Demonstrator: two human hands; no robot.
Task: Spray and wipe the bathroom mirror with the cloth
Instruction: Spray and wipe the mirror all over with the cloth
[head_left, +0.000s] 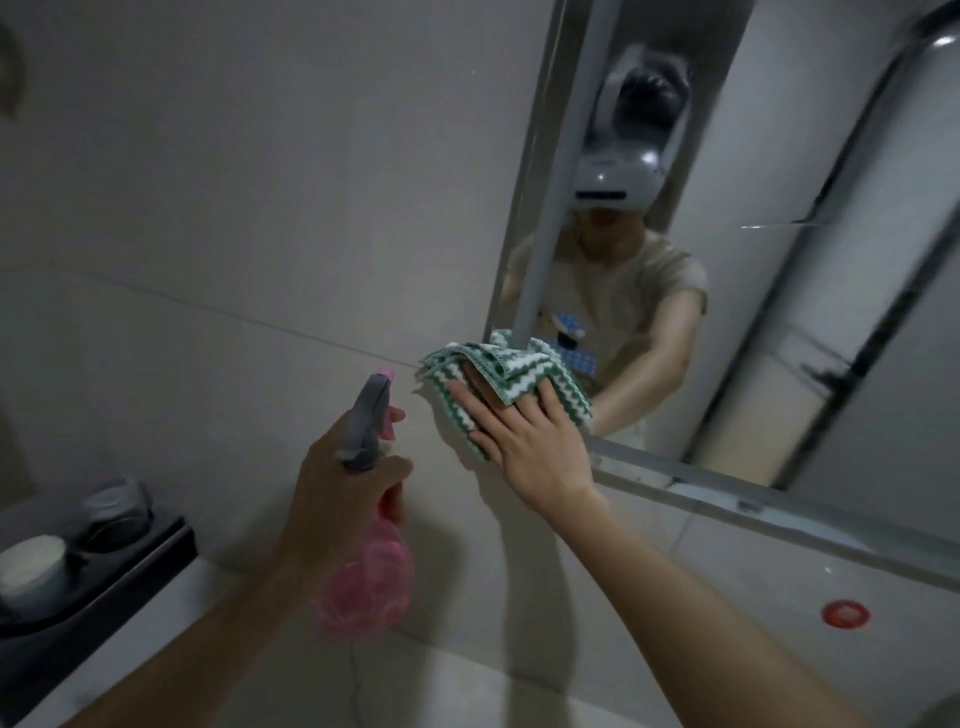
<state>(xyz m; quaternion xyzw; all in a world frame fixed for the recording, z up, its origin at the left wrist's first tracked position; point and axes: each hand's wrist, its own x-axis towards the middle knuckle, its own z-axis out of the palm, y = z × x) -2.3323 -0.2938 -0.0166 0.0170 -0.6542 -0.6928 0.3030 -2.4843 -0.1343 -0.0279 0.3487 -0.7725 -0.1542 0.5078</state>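
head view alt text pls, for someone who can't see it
A right hand presses a green-and-white cloth flat against the lower left corner of a bathroom mirror, half on the tiled wall. The left hand grips a pink spray bottle with a grey trigger head, nozzle aimed up toward the wall.

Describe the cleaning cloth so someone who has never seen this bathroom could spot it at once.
Find the mirror on the right wall and follow its frame down to the lower left corner. There the right hand presses a bunched cloth against the tile and frame. Its green-and-white zigzag stripes set it apart from the pink spray bottle.
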